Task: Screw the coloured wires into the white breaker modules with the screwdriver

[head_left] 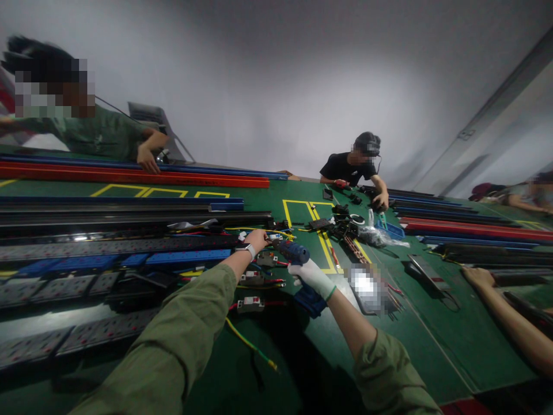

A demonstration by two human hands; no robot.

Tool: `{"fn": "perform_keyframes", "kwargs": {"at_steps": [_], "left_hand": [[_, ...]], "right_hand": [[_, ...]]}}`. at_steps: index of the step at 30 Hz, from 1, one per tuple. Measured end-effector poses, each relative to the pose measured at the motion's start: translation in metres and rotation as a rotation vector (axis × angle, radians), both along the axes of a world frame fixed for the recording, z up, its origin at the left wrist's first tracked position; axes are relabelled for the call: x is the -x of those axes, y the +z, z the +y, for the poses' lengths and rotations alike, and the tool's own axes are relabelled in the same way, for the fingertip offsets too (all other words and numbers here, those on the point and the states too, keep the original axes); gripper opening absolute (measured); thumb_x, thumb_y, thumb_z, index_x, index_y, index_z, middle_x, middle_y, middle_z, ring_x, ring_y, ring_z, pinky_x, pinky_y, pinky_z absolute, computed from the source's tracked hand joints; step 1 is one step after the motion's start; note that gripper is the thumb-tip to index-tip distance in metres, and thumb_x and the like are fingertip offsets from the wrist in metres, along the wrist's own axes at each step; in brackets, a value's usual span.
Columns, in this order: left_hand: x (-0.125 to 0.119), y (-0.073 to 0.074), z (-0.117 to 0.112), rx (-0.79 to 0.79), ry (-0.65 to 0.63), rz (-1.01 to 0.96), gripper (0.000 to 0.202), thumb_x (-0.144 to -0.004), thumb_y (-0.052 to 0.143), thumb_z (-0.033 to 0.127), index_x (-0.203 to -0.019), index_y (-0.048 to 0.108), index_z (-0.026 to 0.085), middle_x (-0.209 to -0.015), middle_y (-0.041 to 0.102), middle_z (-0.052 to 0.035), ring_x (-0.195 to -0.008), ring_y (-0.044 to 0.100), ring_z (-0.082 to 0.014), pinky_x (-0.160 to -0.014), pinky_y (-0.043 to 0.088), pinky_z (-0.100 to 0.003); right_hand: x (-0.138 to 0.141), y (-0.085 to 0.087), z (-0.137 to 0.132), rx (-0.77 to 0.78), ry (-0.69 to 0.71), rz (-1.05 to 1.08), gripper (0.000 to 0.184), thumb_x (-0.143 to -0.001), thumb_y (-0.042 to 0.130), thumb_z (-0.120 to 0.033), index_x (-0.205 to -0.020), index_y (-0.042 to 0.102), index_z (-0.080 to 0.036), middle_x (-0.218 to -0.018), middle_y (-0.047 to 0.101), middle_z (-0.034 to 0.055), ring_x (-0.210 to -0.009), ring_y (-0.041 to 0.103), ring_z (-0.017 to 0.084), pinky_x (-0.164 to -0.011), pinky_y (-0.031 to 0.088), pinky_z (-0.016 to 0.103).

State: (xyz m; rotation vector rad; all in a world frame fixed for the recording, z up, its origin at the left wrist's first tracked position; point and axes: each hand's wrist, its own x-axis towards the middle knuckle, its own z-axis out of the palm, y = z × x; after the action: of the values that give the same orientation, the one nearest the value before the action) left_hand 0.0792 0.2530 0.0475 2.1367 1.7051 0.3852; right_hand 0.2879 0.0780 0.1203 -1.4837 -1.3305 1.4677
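Note:
My right hand (311, 278), in a white glove, grips a blue cordless drill (294, 251) that points left. Its tip is beside a small white circuit breaker (275, 237). Bare and with a white watch on the wrist, my left hand (256, 238) has its fingers closed at that breaker, by the drill's tip. Nearer to me lie more breakers, one (250, 304) with a red wire and another (252, 278) on a grey end piece. A yellow-green wire (253, 344) trails across the green table (276, 380).
Long power strips (108, 251) fill the left side. Orange rails (207, 180) lie farther back, red rails (466, 227) to the right. A blue tray (392, 231), plastic bags (377, 236) and a phone (428, 272) are right of the drill. Other people work across the table; a person's arm (510, 311) reaches in at right.

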Motion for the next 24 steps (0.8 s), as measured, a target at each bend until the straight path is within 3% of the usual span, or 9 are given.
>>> {"fn": "perform_keyframes", "kwargs": {"at_steps": [9,13,24], "left_hand": [[0.0011,-0.0021,0.0009,-0.005,-0.004,-0.026,0.019,-0.087,0.077,0.035,-0.098,0.083,0.021,-0.098,0.081,-0.0091,-0.099,0.075,-0.0239,-0.087,0.054,-0.026],[0.001,-0.002,0.0015,0.001,-0.006,-0.035,0.021,-0.086,0.078,0.037,-0.098,0.083,0.02,-0.097,0.081,-0.0099,-0.099,0.075,-0.0245,-0.087,0.054,-0.027],[0.0005,-0.0018,0.0022,0.005,-0.007,-0.015,0.021,-0.087,0.077,0.039,-0.095,0.083,0.021,-0.098,0.081,-0.0092,-0.097,0.075,-0.024,-0.084,0.054,-0.027]], "right_hand": [[0.0028,-0.0022,0.0006,-0.011,-0.002,-0.069,0.034,-0.07,0.066,-0.018,-0.104,0.068,-0.022,-0.059,0.047,-0.0055,-0.049,0.043,0.011,-0.049,0.042,0.025],[0.0029,-0.0023,0.0008,0.0,-0.021,-0.076,0.028,-0.069,0.068,-0.019,-0.096,0.066,-0.022,-0.06,0.048,-0.0041,-0.051,0.045,0.012,-0.049,0.041,0.024],[0.0,-0.0049,0.0037,-0.019,-0.022,-0.009,0.029,-0.066,0.068,-0.019,-0.094,0.063,-0.023,-0.063,0.046,-0.0053,-0.051,0.04,0.01,-0.046,0.042,0.023]]}}
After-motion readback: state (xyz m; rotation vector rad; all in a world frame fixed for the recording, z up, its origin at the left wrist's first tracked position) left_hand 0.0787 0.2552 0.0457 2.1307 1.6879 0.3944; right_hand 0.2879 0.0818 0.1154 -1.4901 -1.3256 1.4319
